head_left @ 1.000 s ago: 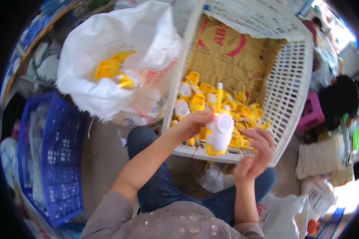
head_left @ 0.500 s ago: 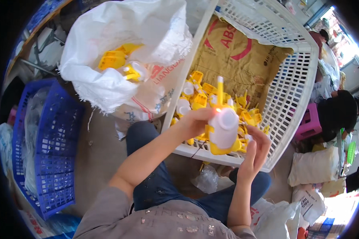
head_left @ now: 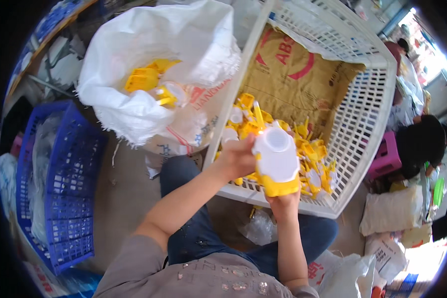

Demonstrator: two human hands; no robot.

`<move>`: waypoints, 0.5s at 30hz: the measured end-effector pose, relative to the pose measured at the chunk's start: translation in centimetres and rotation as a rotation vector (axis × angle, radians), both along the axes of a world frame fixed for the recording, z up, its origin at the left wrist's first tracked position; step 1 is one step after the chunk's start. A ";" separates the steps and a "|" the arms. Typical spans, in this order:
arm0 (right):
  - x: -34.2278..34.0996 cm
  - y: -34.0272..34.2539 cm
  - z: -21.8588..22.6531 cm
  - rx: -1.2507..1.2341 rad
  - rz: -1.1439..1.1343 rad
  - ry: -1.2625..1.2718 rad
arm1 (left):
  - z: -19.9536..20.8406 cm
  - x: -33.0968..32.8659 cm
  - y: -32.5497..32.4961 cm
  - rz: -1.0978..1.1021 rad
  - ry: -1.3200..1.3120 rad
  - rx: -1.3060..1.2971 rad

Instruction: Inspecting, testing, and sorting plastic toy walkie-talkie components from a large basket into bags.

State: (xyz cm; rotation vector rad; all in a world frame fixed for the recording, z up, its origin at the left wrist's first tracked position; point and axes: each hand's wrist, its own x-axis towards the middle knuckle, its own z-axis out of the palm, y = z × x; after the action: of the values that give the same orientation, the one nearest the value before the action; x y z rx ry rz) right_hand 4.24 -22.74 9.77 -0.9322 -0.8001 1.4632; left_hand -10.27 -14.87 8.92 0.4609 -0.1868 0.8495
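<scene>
A yellow and white plastic toy walkie-talkie (head_left: 278,159) is held up over the near edge of the white crate, its stubby antenna pointing away from me and its round grille facing up. My left hand (head_left: 238,156) is closed on its left side near the antenna's base. From below, my right hand (head_left: 287,202) grips the yellow bottom end; most of those fingers are hidden behind the toy. Beneath lies a heap of similar yellow and white toy parts (head_left: 315,151) in the white slatted crate (head_left: 365,116).
Left of the crate, an open white woven sack (head_left: 116,107) contains several yellow pieces (head_left: 143,79). A blue plastic basket (head_left: 69,198) stands at far left. A brown printed sack (head_left: 303,84) lines the crate. At right, a person in black sits near a pink stool (head_left: 386,156).
My right hand has moved from beside the toy to its bottom end and closed on it. The toy has turned slightly, its antenna shifting left.
</scene>
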 end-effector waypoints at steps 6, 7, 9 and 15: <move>-1.4 0.0 -0.2 0.039 -0.138 0.135 | -0.7 -0.1 0.3 0.108 -0.012 0.017; -1.4 -0.1 -0.2 0.051 -0.129 0.137 | -0.2 -0.1 0.3 0.128 -0.020 -0.020; -1.4 -0.1 0.2 -0.007 -0.139 0.194 | -1.9 -0.6 1.3 0.191 0.043 -0.018; -0.1 -0.2 -2.4 -0.255 -0.150 0.072 | 2.3 -3.9 0.7 0.508 0.611 0.258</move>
State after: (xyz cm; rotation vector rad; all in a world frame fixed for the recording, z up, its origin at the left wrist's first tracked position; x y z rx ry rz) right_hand 4.11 -22.98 7.32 -1.0991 -0.4862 1.4791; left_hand -14.21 -14.19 11.22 1.0135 0.4068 1.1416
